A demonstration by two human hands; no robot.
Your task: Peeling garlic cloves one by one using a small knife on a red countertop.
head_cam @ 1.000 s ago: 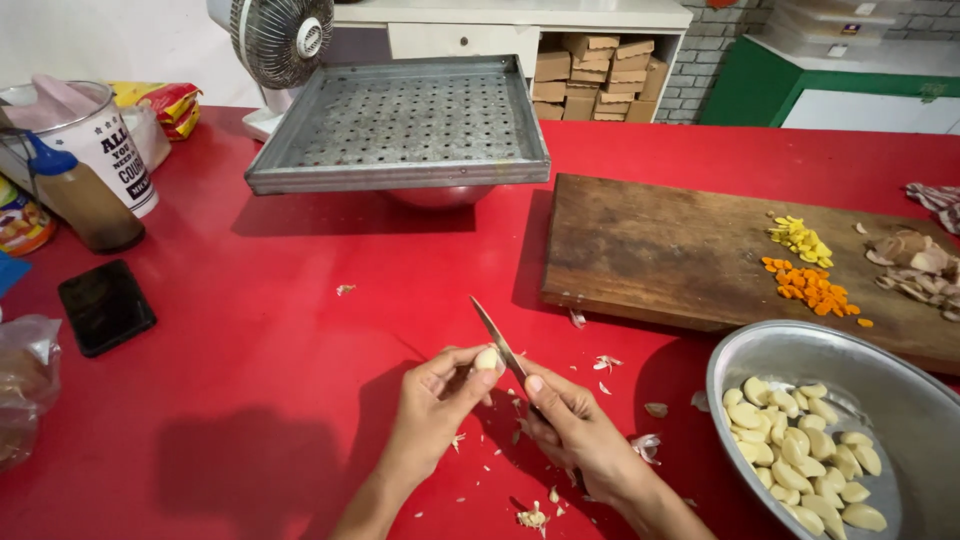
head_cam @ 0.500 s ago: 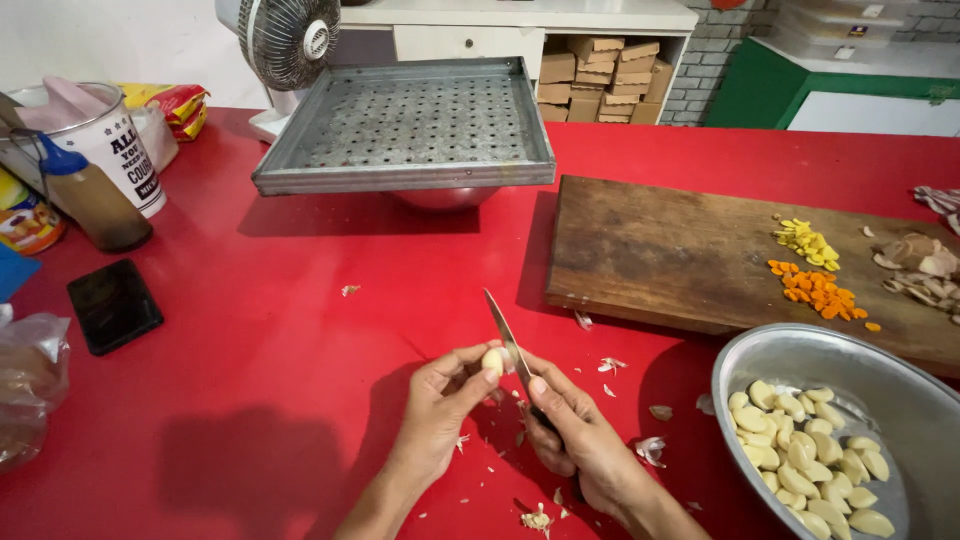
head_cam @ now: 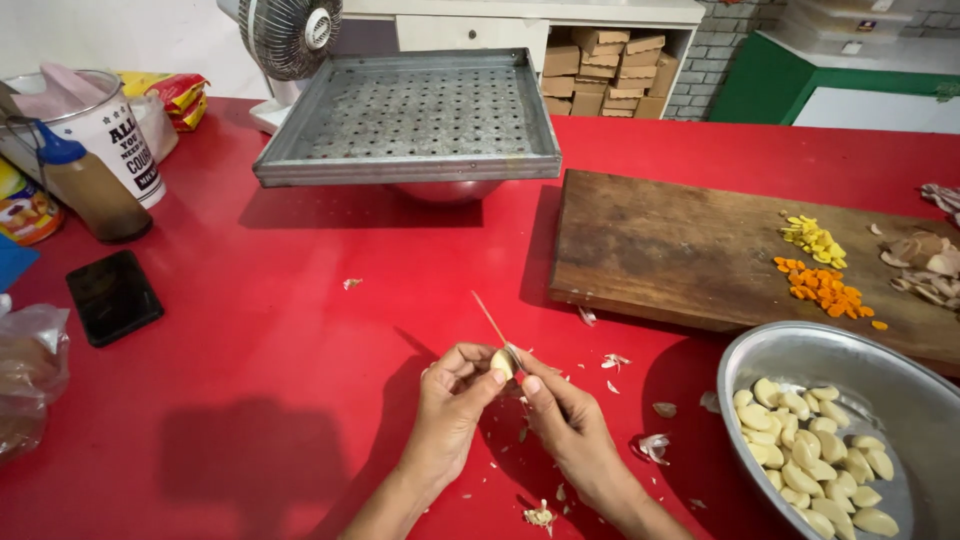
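From my seat I see both hands low at the near edge of the red table [head_cam: 250,330], approx. mid-width. Left hand [head_cam: 452,405] has fingers curled, thumb and forefinger pinching a pale garlic clove [head_cam: 501,362] just above the table. Right hand [head_cam: 565,420] is closed round a knife handle, thumb pressed vs. the clove; thin knife blade [head_cam: 490,320] sticks up and away toward the far edge, its base touching the clove. Handle itself hidden in the fist, can't tell its colour beyond a bit of red at the thumb.

Papery garlic skins [head_cam: 650,445] lie scattered on the table around and betw. the wrists, more scraps right at the near edge.

At the near right corner: metal bowl [head_cam: 745,365] w/ many peeled cloves inside, just beside the right hand. Behind it, along the right side, a wooden cutting board [head_cam: 660,250] carrying small piles of chopped yellow and orange bits, plus brownish peel at its right end.

Far edge, centre: perforated metal tray [head_cam: 410,115] resting on a round bowl, fan behind it. Left side: black phone [head_cam: 113,296] lying flat, brown bottle w/ blue cap [head_cam: 85,185], white printed tin beside it, clear plastic bag at the left edge. All well apart from the hands.
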